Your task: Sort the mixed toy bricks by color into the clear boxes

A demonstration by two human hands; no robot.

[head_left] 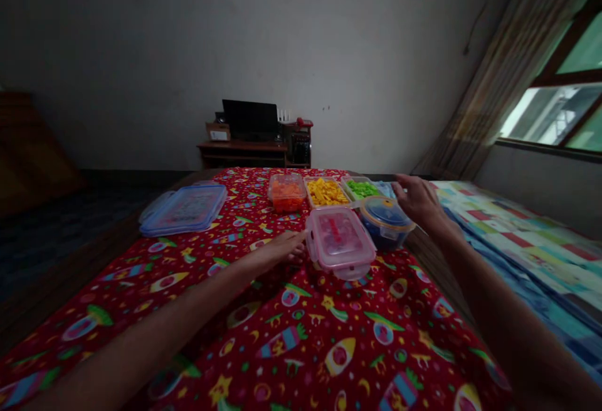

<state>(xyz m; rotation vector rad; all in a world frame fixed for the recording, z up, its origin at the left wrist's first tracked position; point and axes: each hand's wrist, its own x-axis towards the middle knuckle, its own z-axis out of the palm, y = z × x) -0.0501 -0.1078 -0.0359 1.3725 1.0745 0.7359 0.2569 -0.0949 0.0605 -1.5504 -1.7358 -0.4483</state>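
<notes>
A pale wall (pixel 188 53) is seen at the back, and much of the room in front is taken up by a red patterned cloth (pixel 329 361). A bed (pixel 522 229) is placed at the right, and a desk (pixel 244 146) is set against the wall. On the cloth, blue-rimmed lids (pixel 188 210) are piled flat at the left. A pink-lidded box (pixel 341 238) is placed near the middle, with a round blue tub (pixel 386 223) just beside it. Behind these, an orange-filled box (pixel 288 204), a yellow-filled box (pixel 307 192) and a green-filled box (pixel 347 189) are lined up. The right hand (pixel 418 197) is raised beside the tub, its fingers loosely spread, nothing held. The left hand (pixel 288 248) is placed at the pink-lidded box's left edge, fingers half curled; whether that edge is gripped cannot be told.
</notes>
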